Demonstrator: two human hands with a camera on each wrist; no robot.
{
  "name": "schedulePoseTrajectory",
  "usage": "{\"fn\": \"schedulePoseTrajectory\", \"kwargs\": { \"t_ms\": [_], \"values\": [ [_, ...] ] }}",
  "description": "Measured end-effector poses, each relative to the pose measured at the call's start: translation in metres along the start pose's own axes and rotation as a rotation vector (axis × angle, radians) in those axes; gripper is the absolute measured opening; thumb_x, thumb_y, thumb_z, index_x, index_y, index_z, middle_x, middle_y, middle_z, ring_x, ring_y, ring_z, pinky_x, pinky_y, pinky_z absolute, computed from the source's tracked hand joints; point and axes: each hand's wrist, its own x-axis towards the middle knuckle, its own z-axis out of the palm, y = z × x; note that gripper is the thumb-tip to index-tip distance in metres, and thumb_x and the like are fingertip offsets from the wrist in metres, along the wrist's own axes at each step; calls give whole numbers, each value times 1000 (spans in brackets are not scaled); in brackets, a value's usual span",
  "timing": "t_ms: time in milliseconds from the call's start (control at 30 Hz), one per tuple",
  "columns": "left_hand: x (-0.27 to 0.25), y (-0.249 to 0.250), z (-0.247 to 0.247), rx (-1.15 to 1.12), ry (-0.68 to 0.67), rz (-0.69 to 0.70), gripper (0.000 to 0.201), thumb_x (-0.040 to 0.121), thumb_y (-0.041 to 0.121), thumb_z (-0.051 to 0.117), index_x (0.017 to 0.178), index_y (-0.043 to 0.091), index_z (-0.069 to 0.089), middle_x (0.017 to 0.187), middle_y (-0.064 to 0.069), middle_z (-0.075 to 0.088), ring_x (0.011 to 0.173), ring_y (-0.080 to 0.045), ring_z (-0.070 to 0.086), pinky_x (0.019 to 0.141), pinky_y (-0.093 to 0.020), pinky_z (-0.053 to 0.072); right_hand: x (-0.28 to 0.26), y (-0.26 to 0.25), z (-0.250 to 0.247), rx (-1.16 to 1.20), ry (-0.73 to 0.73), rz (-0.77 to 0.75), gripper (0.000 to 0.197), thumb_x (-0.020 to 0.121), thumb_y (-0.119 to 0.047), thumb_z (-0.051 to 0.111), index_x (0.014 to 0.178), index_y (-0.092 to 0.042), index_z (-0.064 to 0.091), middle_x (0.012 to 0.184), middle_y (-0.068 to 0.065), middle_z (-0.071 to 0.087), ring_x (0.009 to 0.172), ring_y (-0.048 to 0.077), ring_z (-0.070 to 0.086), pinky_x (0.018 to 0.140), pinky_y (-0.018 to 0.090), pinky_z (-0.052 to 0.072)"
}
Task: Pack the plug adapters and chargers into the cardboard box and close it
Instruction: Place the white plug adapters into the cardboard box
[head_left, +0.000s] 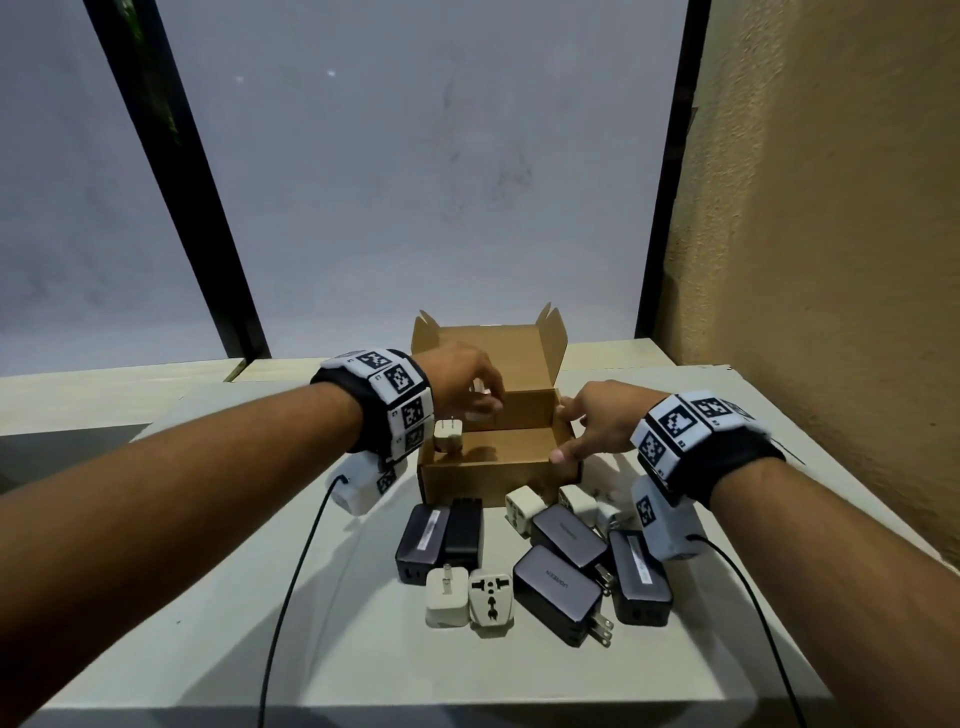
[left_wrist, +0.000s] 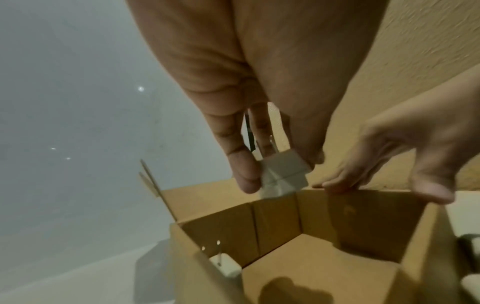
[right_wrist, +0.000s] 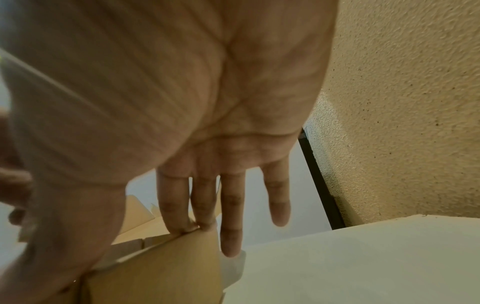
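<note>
An open cardboard box (head_left: 467, 480) stands mid-table, its lid flap upright at the back. My left hand (head_left: 485, 408) hovers over the box's far left part and pinches a white plug adapter (left_wrist: 283, 174) between thumb and fingers, prongs toward the palm. Another white adapter (head_left: 448, 436) stands prongs-up inside the box at its left wall, also visible as the adapter in the box (left_wrist: 226, 267). My right hand (head_left: 566, 431) lies with straight fingers (right_wrist: 187, 222) on the box's right wall (right_wrist: 155, 277). Several dark chargers (head_left: 558, 587) and white adapters (head_left: 491, 600) lie in front of the box.
The pale table (head_left: 363, 665) ends close behind the box, below a large window with dark frames (head_left: 208, 218). A rough tan wall (head_left: 831, 260) runs along the right side. Cables from both wrist cameras trail over the table's near edge.
</note>
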Motion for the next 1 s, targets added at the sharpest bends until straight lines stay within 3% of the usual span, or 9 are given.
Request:
{"fn": "schedulePoseTrajectory", "kwargs": {
  "t_ms": [200,300,400,500,567,633,733,867,1000],
  "values": [
    [14,1,14,74,-141,-70,38,83,20,70,120,24,64,120,-2,62,111,-23,58,93,-37,51,0,0,-2,-17,-13,-21,78,80,-57,65,144,-19,43,147,-2,46,128,23,50,101,36,38],
    [16,2,16,95,-179,-116,40,71,38,71,108,26,65,100,3,68,90,-21,65,80,-40,57,1,1,-2,-21,-24,-24,77,80,-57,65,144,-20,44,147,-2,46,127,23,50,100,36,38],
    [21,1,17,146,-204,-150,44,63,48,59,99,24,67,87,3,70,77,-22,67,72,-36,59,3,2,-2,-30,-32,-21,76,79,-58,65,144,-22,44,146,-1,48,126,23,51,99,35,38],
    [20,7,24,214,-174,-136,34,76,39,62,104,19,63,86,6,63,75,-17,58,61,-21,46,5,2,-1,-38,-30,-22,76,79,-58,65,143,-22,45,144,0,50,125,23,52,97,35,39],
    [22,12,29,275,-199,-133,32,82,33,60,110,18,62,82,6,56,77,-19,52,61,-20,40,5,2,-1,-30,-26,-19,76,79,-57,65,143,-21,45,143,1,51,125,23,52,98,35,39],
    [26,15,31,320,-281,-127,34,84,35,59,114,20,62,95,-1,63,87,-24,60,71,-27,49,5,2,-1,-26,-25,-14,76,80,-56,65,144,-20,43,144,1,50,126,23,51,100,36,38],
    [32,14,30,393,-321,-96,31,90,33,56,117,19,59,113,-6,63,100,-25,60,73,-32,44,4,3,0,-30,-27,-17,77,81,-57,64,145,-20,42,144,1,50,127,23,50,100,35,38],
    [32,12,30,482,-262,-38,35,87,40,58,117,22,61,115,-2,58,103,-24,57,69,-32,39,6,5,0,-40,-29,-21,77,80,-60,63,144,-21,43,142,2,52,125,23,51,94,33,38],
    [31,13,34,505,-235,-39,40,86,43,59,119,21,60,113,-2,60,101,-24,60,72,-33,45,9,7,1,-39,-36,-31,78,78,-62,63,142,-22,45,142,1,51,123,23,52,90,32,38]
  ]
}}
